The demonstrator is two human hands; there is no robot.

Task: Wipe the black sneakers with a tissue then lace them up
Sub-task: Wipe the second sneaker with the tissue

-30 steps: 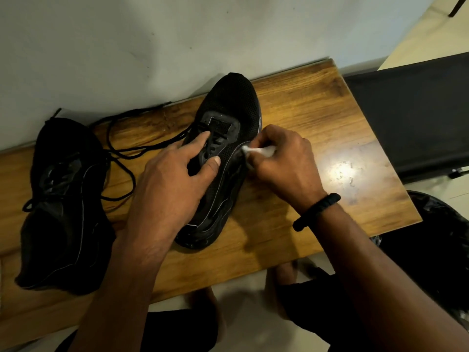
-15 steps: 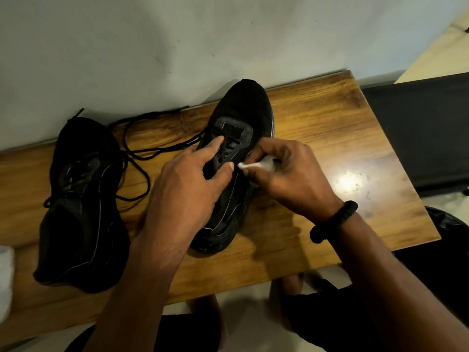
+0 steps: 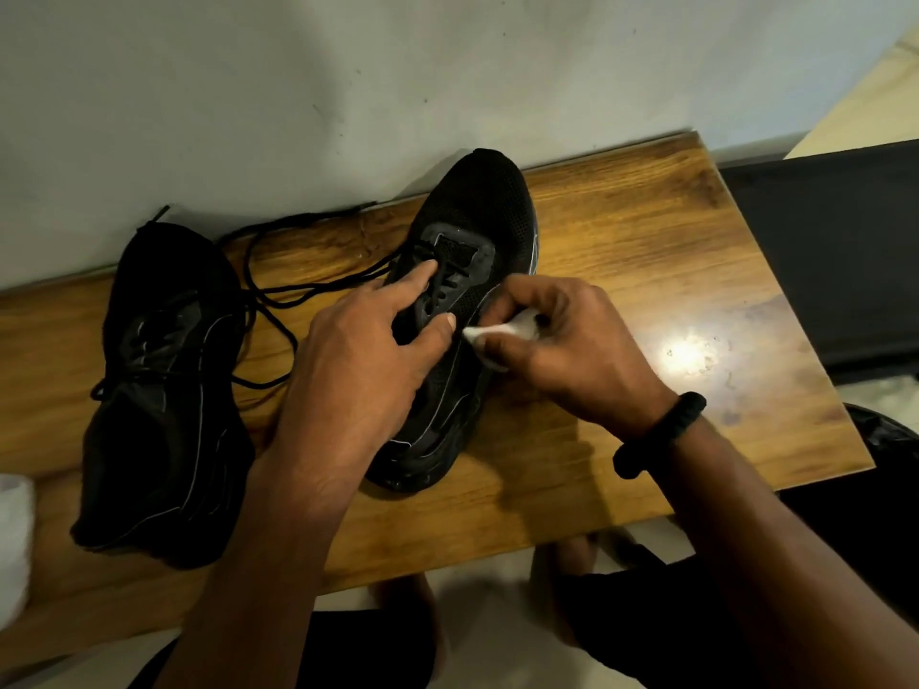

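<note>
Both hands work on one shoe near the middle of the wooden tabletop, which runs along a pale wall. The right sneaker lies with its long axis running away from the person, toe toward the wall and tilted slightly right, heel at the near edge. The left hand rests over its mid-part from the left side, fingers spread and curled, index finger on the lace area and thumb on the upper; it braces the shoe rather than closing around anything. The right hand comes in from the right and is pinched closed on a small wad of white tissue, whose tip touches the shoe's right flank just beside the left thumb. A black band sits on the right wrist.

The left sneaker lies well apart to the left, roughly parallel, toe toward the wall, its loose laces trailing across the wood to the shoe in hand. A white roll shows at the left edge; what it is I cannot tell.

Judged from this, wiping is under way on one side panel, and lacing is not yet begun. Since the shoe's length runs fore and aft, the next strokes likely run along that axis, toward toe or heel, with the right hand nearer the flank being cleaned and the left hand nearer the other sneaker.
</note>
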